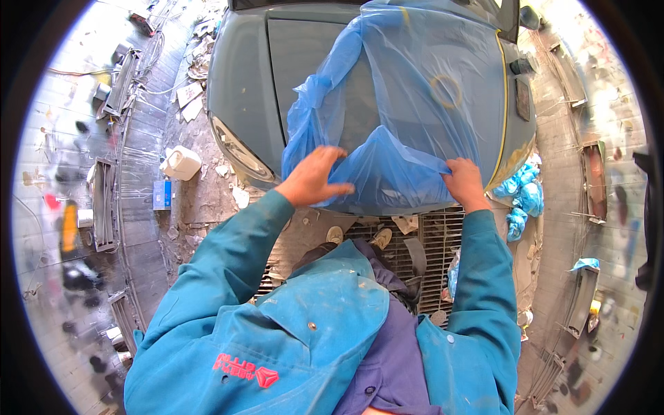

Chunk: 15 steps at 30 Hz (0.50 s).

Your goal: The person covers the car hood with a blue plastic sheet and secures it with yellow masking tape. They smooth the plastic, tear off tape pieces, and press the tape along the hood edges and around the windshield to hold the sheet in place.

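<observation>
A sheet of thin blue plastic film [408, 162] lies over the hood of a grey car [242, 59] in front of me. Bunched folds run down its left side, and yellow masking tape [504, 104] follows its right edge. At the front of the hood, my right hand [465, 183] is closed on the film, pinching its lower part. My left hand [315, 178] is by the film's lower left folds, thumb and fingers spread; whether it touches the film is hard to tell. The uncovered headlight [238, 149] shows left of that hand.
Metal floor grating [441, 242] lies under my feet at the car's front. To the left are a white plastic jug [182, 163], a blue box [162, 195] and scattered paper scraps. Crumpled blue film [529, 197] lies at the right. Paint-spattered walls stand on both sides.
</observation>
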Tool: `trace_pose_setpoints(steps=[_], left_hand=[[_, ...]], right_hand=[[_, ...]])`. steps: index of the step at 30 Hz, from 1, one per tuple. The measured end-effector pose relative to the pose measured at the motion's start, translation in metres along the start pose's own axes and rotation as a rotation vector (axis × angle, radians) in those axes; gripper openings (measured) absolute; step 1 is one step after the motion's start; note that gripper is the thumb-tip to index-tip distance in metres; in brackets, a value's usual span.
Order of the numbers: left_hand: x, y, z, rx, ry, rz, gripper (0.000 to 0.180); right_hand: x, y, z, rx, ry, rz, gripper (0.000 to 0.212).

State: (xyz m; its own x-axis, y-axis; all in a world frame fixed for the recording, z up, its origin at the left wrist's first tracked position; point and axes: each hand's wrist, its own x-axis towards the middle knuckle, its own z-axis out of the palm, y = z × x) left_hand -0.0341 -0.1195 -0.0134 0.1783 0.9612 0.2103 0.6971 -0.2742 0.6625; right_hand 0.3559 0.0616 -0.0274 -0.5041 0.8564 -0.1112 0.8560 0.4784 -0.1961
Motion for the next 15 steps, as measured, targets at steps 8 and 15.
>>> trace_pose_setpoints(steps=[8, 15], left_hand=[[-0.045, -0.027, 0.036, 0.324, -0.144, 0.001, 0.052], [0.002, -0.021, 0.003, -0.050, 0.176, -0.026, 0.013]], right_hand=[[0.009, -0.030, -0.052, 0.438, 0.002, -0.098, 0.014], [0.025, -0.041, -0.044, 0.623, 0.027, -0.058, 0.010]])
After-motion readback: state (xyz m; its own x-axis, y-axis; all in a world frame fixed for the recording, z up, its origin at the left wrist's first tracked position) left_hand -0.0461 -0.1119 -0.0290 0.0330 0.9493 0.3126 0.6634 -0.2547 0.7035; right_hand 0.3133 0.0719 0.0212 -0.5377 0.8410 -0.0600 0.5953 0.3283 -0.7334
